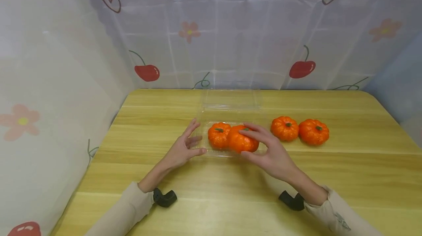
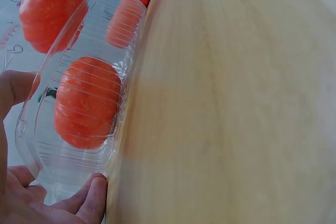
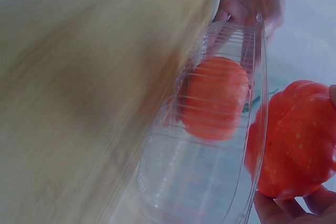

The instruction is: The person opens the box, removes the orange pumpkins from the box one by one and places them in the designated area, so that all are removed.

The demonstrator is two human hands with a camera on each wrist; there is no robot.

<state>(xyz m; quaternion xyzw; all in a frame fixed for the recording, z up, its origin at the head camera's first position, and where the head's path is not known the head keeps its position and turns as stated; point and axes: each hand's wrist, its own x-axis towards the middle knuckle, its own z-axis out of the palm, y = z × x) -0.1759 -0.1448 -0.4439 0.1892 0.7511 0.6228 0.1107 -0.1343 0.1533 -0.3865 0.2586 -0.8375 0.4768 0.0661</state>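
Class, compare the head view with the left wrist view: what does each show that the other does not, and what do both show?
Head only: the right hand gripping a pumpkin, both sleeves, the cherry-print curtain, the open lid.
Left wrist only: the ribbed wall of the clear box up close.
Both: the left hand at the box's end, a pumpkin inside, the wooden table.

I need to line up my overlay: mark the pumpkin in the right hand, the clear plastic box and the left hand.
pumpkin in the right hand [image 1: 241, 141], head view, its front skin.
clear plastic box [image 1: 230, 98], head view, open lid.
left hand [image 1: 183, 150], head view, back of hand.
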